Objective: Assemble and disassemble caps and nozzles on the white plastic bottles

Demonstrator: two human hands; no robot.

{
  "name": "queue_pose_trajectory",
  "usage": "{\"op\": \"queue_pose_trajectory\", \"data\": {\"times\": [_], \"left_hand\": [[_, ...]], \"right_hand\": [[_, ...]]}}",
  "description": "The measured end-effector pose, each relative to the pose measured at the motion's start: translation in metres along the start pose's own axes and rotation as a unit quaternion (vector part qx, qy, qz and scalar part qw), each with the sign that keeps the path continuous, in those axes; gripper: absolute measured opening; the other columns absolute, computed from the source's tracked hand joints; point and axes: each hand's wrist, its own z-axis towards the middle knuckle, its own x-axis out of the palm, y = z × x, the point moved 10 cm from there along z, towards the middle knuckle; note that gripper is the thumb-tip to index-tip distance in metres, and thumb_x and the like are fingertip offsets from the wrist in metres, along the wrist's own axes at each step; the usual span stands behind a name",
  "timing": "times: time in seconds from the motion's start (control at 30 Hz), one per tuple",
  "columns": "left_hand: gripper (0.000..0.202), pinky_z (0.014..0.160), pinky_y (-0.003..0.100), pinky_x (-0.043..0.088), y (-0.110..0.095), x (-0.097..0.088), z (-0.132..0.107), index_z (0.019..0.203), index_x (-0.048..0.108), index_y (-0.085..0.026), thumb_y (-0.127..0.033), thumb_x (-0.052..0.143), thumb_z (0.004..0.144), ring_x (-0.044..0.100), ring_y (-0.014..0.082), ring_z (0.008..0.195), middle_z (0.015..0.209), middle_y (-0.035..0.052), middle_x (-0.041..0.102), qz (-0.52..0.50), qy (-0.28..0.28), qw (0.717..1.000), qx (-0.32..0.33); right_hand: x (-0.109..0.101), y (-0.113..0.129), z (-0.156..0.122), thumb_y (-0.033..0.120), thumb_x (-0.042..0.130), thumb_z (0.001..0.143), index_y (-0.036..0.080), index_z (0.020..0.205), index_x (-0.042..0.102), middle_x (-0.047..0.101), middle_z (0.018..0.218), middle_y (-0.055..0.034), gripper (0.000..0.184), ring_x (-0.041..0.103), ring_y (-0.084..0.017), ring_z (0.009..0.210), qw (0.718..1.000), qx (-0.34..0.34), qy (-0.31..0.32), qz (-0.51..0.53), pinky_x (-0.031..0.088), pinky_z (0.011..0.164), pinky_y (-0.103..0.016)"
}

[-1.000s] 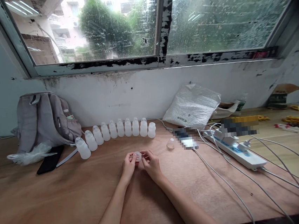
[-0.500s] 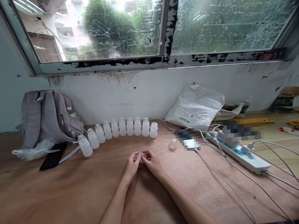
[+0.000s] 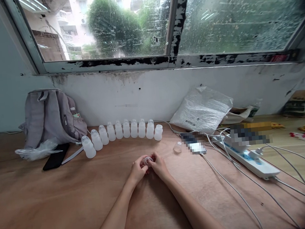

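Above the middle of the table, my left hand (image 3: 140, 170) and my right hand (image 3: 157, 165) close together around a small clear plastic ring (image 3: 147, 160). The fingertips of both hands pinch its rim from either side, partly hiding it. Behind them a curved row of several frosted white baby bottles (image 3: 126, 129) stands upright. Most carry clear domed caps, while the bottle at the right end (image 3: 158, 132) shows an uncapped top. A clear cap (image 3: 177, 147) rests on the table to the right of my right hand.
Left at the back are a grey backpack (image 3: 51, 117), a crumpled plastic bag (image 3: 38, 150) and a black phone (image 3: 55, 158). On the right lie a silvery plastic mailer (image 3: 202, 109), a white power strip (image 3: 262, 167) and several cables across the wooden table (image 3: 56, 210).
The ring has been tilted, so its round opening now shows more toward me. My fingers have shifted around its rim. The whole view has moved slightly.
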Motion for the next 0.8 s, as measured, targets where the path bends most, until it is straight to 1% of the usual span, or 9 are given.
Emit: {"op": "queue_pose_trajectory", "data": {"times": [0.1,0.2,0.27,0.4,0.5,0.6,0.7,0.73,0.8], "left_hand": [[0.045,0.048,0.021,0.046,-0.007,-0.002,-0.004,0.105,0.057,-0.019,-0.01,0.047,0.062,0.056,0.0109,0.05,0.076,0.0013,0.066,0.043,-0.021,0.998,0.028],[0.041,0.054,0.021,0.047,-0.017,-0.001,-0.008,0.102,0.06,-0.02,-0.01,0.047,0.063,0.059,0.0135,0.059,0.075,0.0005,0.066,0.063,-0.017,0.996,0.053],[0.039,0.057,0.022,0.048,-0.019,-0.002,-0.01,0.099,0.061,-0.021,-0.011,0.049,0.063,0.06,0.0153,0.063,0.075,0.0003,0.067,0.062,-0.021,0.997,0.047],[0.038,0.066,0.024,0.048,-0.014,-0.006,-0.011,0.097,0.063,-0.023,-0.012,0.054,0.061,0.062,0.019,0.072,0.074,0.0011,0.068,0.043,-0.039,0.998,0.013],[0.037,0.073,0.026,0.047,-0.013,-0.006,-0.011,0.095,0.063,-0.024,-0.013,0.055,0.061,0.062,0.021,0.081,0.078,0.0016,0.069,0.038,-0.045,0.998,0.011],[0.038,0.077,0.027,0.047,-0.01,-0.009,-0.01,0.095,0.064,-0.025,-0.012,0.057,0.059,0.061,0.0221,0.086,0.083,0.0017,0.069,0.027,-0.056,0.998,0.002],[0.04,0.076,0.027,0.049,-0.009,-0.009,-0.008,0.097,0.063,-0.025,-0.013,0.058,0.059,0.061,0.0217,0.086,0.088,0.0022,0.068,0.023,-0.057,0.998,0.01],[0.041,0.073,0.028,0.05,-0.008,-0.008,-0.007,0.1,0.062,-0.024,-0.013,0.058,0.06,0.061,0.0213,0.085,0.091,0.0027,0.068,0.023,-0.052,0.998,0.017],[0.044,0.064,0.027,0.052,-0.007,-0.004,-0.004,0.106,0.059,-0.022,-0.015,0.057,0.062,0.063,0.0203,0.08,0.095,0.0042,0.066,0.018,-0.032,0.999,0.024]], "right_hand": [[0.001,-0.003,0.002,0.02,0.047,0.06,0.02,0.063,0.046,0.049,0.055,0.0043,0.003,0.046,-0.012,0.052,1.0,0.011,0.003,0.008,0.034,0.048,-0.022],[0.001,-0.007,0.003,0.02,0.048,0.058,0.02,0.061,0.045,0.049,0.054,0.0045,0.004,0.045,-0.012,0.052,1.0,0.015,0.002,0.01,0.033,0.047,-0.021],[0.001,-0.008,0.004,0.02,0.047,0.058,0.02,0.06,0.044,0.048,0.054,0.0047,0.004,0.045,-0.013,0.052,1.0,0.014,0.002,0.004,0.032,0.047,-0.021],[0.0,-0.005,0.003,0.018,0.045,0.058,0.02,0.06,0.041,0.046,0.053,0.0056,0.005,0.043,-0.012,0.051,1.0,0.0,-0.01,-0.005,0.031,0.047,-0.021],[-0.001,-0.001,0.002,0.018,0.043,0.058,0.02,0.06,0.041,0.045,0.052,0.0058,0.004,0.042,-0.012,0.051,1.0,-0.014,-0.018,-0.002,0.031,0.047,-0.021],[0.0,-0.001,0.002,0.019,0.043,0.058,0.02,0.061,0.042,0.046,0.053,0.0053,0.003,0.043,-0.012,0.051,1.0,-0.014,-0.016,0.002,0.032,0.048,-0.022],[-0.002,-0.002,0.002,0.019,0.044,0.058,0.02,0.061,0.043,0.046,0.054,0.0051,0.003,0.044,-0.012,0.051,1.0,-0.014,-0.026,0.002,0.033,0.048,-0.022],[-0.003,-0.002,0.003,0.019,0.044,0.058,0.02,0.061,0.043,0.046,0.054,0.0051,0.003,0.044,-0.012,0.051,0.999,-0.015,-0.03,0.0,0.033,0.048,-0.022],[-0.004,-0.001,0.003,0.02,0.046,0.059,0.02,0.06,0.043,0.045,0.053,0.0053,0.004,0.043,-0.012,0.051,0.999,-0.02,-0.036,-0.005,0.033,0.047,-0.022]]}}
